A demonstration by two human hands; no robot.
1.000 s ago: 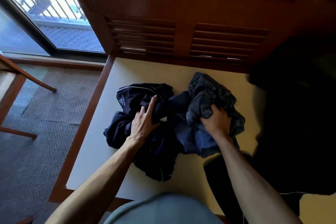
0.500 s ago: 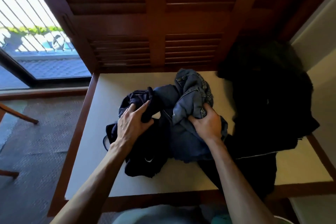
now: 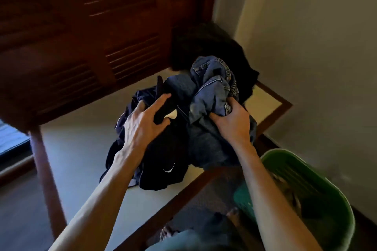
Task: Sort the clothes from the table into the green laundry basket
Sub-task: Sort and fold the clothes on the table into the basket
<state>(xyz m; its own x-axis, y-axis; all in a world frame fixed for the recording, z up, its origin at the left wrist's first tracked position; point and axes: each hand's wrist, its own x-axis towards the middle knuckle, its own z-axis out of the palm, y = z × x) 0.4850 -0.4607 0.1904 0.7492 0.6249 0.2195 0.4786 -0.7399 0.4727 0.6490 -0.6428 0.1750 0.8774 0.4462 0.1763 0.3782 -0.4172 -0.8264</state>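
Observation:
A bundle of clothes is gathered between my two hands over the cream table top (image 3: 81, 149). My left hand (image 3: 145, 122) grips the dark navy sports garment (image 3: 161, 159), which bears a small white logo. My right hand (image 3: 232, 121) is clenched on the blue denim jeans (image 3: 212, 91). The bundle's lower folds still touch the table. The green laundry basket (image 3: 334, 193) stands on the floor at lower right, below my right forearm, with some fabric inside it.
A black garment (image 3: 206, 47) lies heaped at the table's far corner by the wall. Dark louvred wooden doors (image 3: 91, 26) rise behind the table. The table's wooden rim (image 3: 273, 116) runs beside the basket. My bare feet (image 3: 169, 232) show on the carpet.
Both hands have pulled the navy garment and jeans together into one bundle and drawn it toward the table's right edge. The view has swung right, bringing the green basket into sight.

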